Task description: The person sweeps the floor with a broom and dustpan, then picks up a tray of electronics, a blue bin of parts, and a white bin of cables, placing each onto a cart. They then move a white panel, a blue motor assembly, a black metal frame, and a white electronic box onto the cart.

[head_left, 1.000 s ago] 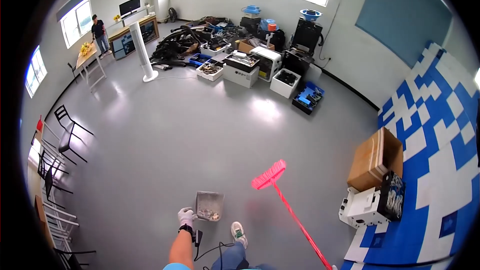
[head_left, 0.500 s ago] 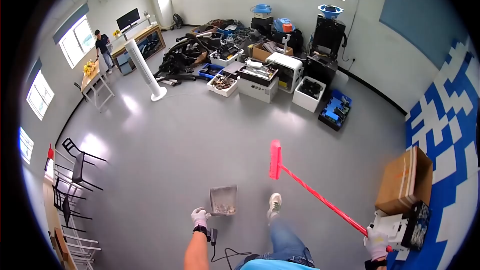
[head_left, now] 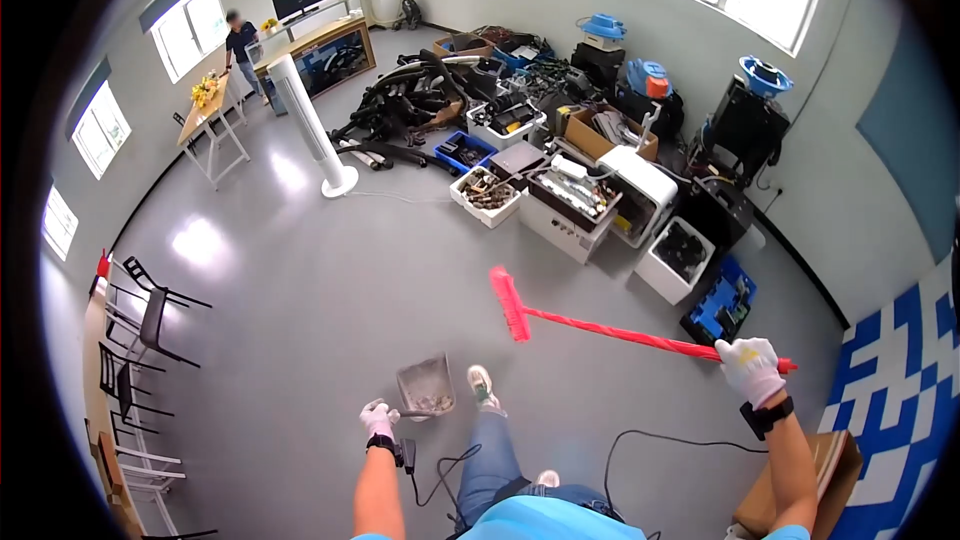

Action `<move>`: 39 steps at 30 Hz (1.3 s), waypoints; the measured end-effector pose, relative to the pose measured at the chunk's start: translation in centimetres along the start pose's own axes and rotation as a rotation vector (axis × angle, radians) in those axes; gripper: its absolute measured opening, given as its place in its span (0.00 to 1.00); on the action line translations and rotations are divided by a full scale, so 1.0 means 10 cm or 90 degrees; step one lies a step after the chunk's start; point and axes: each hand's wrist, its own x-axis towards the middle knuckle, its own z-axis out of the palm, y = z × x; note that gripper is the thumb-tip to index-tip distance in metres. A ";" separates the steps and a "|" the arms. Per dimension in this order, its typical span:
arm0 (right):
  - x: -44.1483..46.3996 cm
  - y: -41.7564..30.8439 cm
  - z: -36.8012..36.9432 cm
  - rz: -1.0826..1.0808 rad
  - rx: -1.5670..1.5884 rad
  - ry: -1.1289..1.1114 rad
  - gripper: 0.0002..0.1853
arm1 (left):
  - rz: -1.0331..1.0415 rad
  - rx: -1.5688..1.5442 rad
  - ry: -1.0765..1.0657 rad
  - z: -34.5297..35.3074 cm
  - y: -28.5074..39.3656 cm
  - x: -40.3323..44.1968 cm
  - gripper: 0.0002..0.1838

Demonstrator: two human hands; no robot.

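Observation:
My left hand (head_left: 378,418), in a white glove, is closed round the handle of a grey dustpan (head_left: 426,386). Light-coloured debris lies in the pan, which is held out in front of my legs. My right hand (head_left: 750,370), gloved too, grips the red pole of a broom (head_left: 620,336) near its end. The pole runs leftward to the pink-red broom head (head_left: 510,304), which is ahead of my forward shoe and to the right of the dustpan. Black cables (head_left: 440,470) hang near my left wrist and across my lap.
A heap of black hoses and parts (head_left: 410,105) lies at the back, with white bins (head_left: 676,258) and a blue tray (head_left: 722,300) to the right. A tower fan (head_left: 310,130) stands back left. Chairs (head_left: 155,315) line the left; a cardboard box (head_left: 800,480) is near right. A person (head_left: 243,50) stands by a table.
My view has turned right and I have stepped forward. The broom has swung from a slant to nearly level, with my right hand raised. The dustpan stays in my left hand.

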 end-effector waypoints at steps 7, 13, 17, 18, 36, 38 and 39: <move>3.12 -0.25 -0.56 -0.138 -0.002 0.004 0.03 | -0.061 -0.041 0.038 1.33 0.53 1.65 0.13; 5.30 -0.45 -1.24 -0.235 -0.016 -0.017 0.04 | -0.123 -0.018 0.088 2.22 1.10 2.44 0.13; 6.52 -0.57 -1.69 -0.270 -0.058 -0.074 0.05 | -0.124 -0.039 0.099 2.65 1.30 2.78 0.14; 6.82 -0.60 -1.76 -0.286 -0.078 -0.084 0.05 | -0.120 -0.044 0.102 2.77 1.36 2.83 0.14; 11.11 -0.07 -0.67 -0.204 -0.188 0.017 0.09 | -0.272 0.013 0.222 3.60 1.79 2.13 0.14; 11.28 0.05 -0.44 -0.179 -0.198 0.027 0.11 | -0.382 0.000 0.175 3.71 1.78 2.02 0.13; 11.32 0.08 -0.36 -0.171 -0.201 0.046 0.11 | -0.443 -0.010 0.151 3.75 1.77 2.01 0.12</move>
